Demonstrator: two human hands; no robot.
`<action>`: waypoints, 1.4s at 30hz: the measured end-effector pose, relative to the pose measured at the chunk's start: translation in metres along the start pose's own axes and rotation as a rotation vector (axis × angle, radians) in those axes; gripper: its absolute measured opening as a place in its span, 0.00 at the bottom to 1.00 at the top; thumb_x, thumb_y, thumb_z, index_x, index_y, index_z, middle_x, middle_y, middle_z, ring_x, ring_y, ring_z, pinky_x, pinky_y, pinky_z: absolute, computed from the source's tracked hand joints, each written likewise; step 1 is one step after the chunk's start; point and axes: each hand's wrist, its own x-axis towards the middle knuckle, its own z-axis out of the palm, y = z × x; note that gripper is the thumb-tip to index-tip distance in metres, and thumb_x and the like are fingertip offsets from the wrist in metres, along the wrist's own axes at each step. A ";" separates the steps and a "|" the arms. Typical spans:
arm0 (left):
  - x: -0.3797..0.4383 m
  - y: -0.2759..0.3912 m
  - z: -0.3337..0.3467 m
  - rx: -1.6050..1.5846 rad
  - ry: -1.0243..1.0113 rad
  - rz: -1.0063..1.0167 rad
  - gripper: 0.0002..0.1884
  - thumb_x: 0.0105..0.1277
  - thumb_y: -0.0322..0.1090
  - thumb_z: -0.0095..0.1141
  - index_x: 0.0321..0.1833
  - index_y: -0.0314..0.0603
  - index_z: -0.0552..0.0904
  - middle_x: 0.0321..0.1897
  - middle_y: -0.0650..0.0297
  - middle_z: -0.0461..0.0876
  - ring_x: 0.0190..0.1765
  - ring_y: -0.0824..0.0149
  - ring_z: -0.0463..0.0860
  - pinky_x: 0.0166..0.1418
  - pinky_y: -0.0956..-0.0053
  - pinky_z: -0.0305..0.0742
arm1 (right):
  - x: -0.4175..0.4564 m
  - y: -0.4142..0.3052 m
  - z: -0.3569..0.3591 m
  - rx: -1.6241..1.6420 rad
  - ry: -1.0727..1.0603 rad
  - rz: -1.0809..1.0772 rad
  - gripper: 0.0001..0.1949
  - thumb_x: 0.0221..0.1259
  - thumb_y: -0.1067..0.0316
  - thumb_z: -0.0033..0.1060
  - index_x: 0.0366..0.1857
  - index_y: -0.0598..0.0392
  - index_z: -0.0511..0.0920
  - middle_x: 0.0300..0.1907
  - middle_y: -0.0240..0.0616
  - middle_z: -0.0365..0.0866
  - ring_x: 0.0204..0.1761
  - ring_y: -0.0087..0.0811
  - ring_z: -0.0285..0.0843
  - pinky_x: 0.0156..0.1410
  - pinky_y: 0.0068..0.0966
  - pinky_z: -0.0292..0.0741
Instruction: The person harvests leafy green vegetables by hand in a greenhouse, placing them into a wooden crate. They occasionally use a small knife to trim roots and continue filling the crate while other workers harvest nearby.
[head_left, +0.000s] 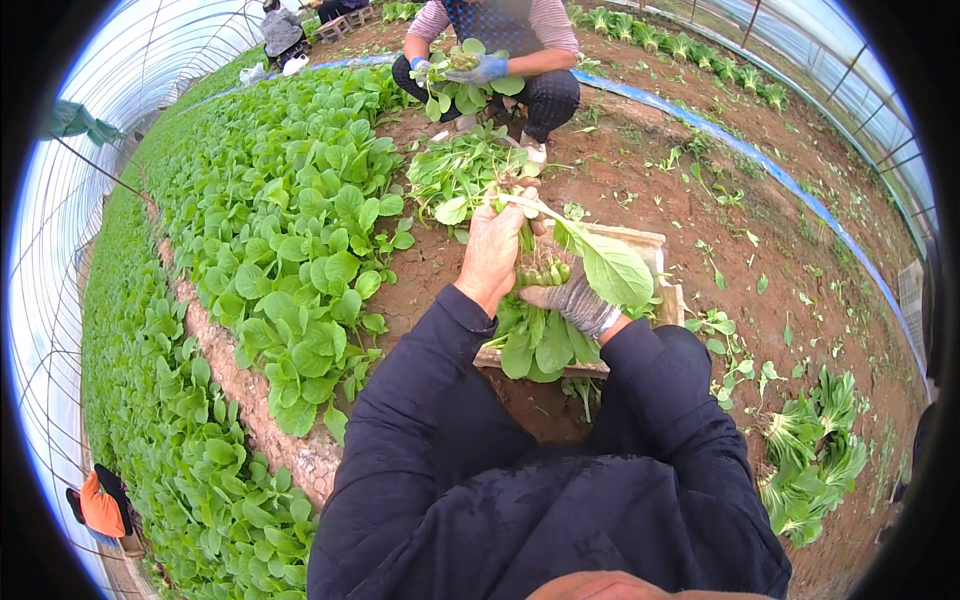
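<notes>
My bare left hand (491, 247) grips a few leafy green stalks near the root end. One broad green leaf (619, 268) on a pale stem slants from it across my right hand. A grey knitted glove covers my right hand (576, 301), which is closed around a bunch of leafy greens (544, 345). The bunch's root ends point up and its leaves hang down. Below both hands stands a low wooden crate or stool (631, 237), largely hidden by the greens. Just beyond my left hand, a heap of pulled greens (454, 171) lies on the soil.
A co-worker (491, 26) squats opposite, holding greens in blue gloves. Dense growing greens (300, 247) fill the left side. Bundled greens (814, 454) lie at the right. A blue strip (750, 154) curves across the soil. More people (281, 34) sit farther off.
</notes>
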 end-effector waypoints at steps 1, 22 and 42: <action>-0.004 0.002 0.002 -0.067 -0.014 0.026 0.14 0.70 0.27 0.51 0.57 0.36 0.77 0.36 0.63 0.82 0.32 0.73 0.80 0.37 0.75 0.80 | -0.009 -0.007 -0.010 -0.210 -0.029 -0.010 0.41 0.44 0.60 0.80 0.66 0.55 0.67 0.55 0.39 0.79 0.55 0.28 0.76 0.64 0.25 0.69; 0.010 -0.007 -0.089 0.191 0.279 0.164 0.09 0.72 0.32 0.47 0.52 0.40 0.75 0.22 0.69 0.71 0.25 0.73 0.74 0.37 0.73 0.78 | -0.053 -0.076 -0.003 -0.024 -0.047 0.292 0.21 0.45 0.63 0.78 0.42 0.62 0.82 0.34 0.39 0.86 0.36 0.27 0.83 0.45 0.24 0.78; -0.018 0.034 -0.051 0.208 0.168 0.310 0.06 0.70 0.30 0.57 0.44 0.36 0.77 0.30 0.68 0.79 0.29 0.77 0.78 0.35 0.81 0.77 | 0.020 -0.006 -0.024 0.507 -0.465 0.154 0.21 0.47 0.63 0.73 0.44 0.65 0.81 0.33 0.44 0.85 0.33 0.36 0.85 0.42 0.32 0.82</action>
